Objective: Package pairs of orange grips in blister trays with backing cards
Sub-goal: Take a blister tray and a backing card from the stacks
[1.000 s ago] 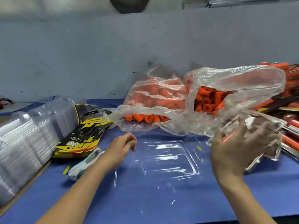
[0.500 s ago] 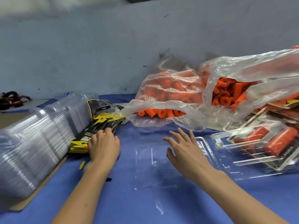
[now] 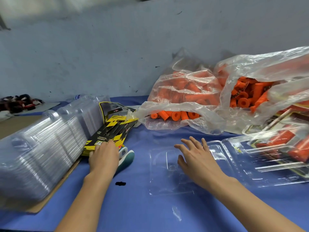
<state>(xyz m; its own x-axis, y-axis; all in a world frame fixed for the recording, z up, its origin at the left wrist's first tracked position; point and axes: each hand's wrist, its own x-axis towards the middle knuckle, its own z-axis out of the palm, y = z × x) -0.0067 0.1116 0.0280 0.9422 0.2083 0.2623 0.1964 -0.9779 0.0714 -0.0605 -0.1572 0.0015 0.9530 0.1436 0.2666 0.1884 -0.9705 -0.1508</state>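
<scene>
An empty clear blister tray (image 3: 160, 178) lies on the blue table in front of me. My right hand (image 3: 195, 158) hovers over its far part with fingers spread, holding nothing. My left hand (image 3: 104, 156) rests on the near end of a stack of yellow-and-black backing cards (image 3: 115, 129); its fingertips are hidden, so a grip is not visible. Loose orange grips (image 3: 173, 114) spill from clear plastic bags (image 3: 189, 91) at the back. A packed blister with orange grips (image 3: 275, 148) lies at the right.
A long stack of empty clear trays (image 3: 41, 151) lies along the left on cardboard. A white-and-teal tool (image 3: 127, 156) lies just right of my left hand. A grey wall stands behind the table. Dark red items (image 3: 18, 102) sit far left.
My right hand let go of the packed blister at the right and came over the empty tray. My left hand moved from the table onto the backing cards. The view shifted left.
</scene>
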